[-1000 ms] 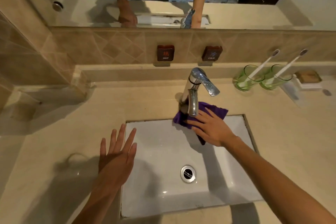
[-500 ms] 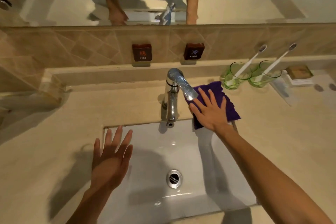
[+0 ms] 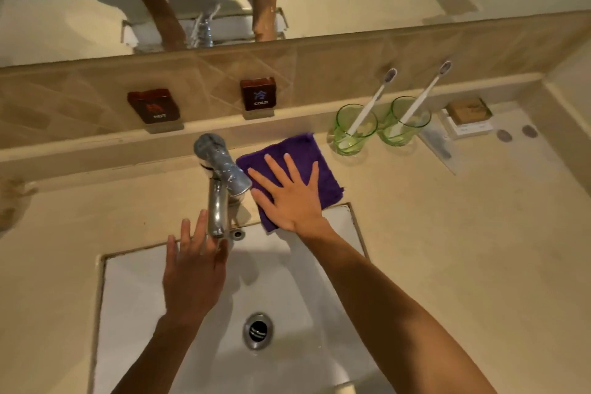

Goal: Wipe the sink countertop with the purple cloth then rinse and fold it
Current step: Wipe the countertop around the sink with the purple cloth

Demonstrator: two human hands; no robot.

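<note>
The purple cloth (image 3: 299, 150) lies flat on the beige countertop (image 3: 447, 233), just right of the chrome faucet (image 3: 220, 176) and behind the white sink (image 3: 287, 281). My right hand (image 3: 291, 193) presses on the cloth with straight, spread fingers. My left hand (image 3: 192, 272) hovers over the sink's left half with fingers straight, its fingertips close under the faucet spout. It holds nothing.
Two green glass cups (image 3: 353, 126) (image 3: 404, 120), each with a toothbrush, stand at the back right. A soap box (image 3: 468, 112) sits beyond them. Hot and cold signs (image 3: 153, 105) (image 3: 258, 94) rest on the ledge below the mirror. The drain (image 3: 258, 329) is mid-sink.
My right hand has slid the cloth from the sink's rim in front of the faucet to the countertop right of it. My left hand has moved toward the spout.
</note>
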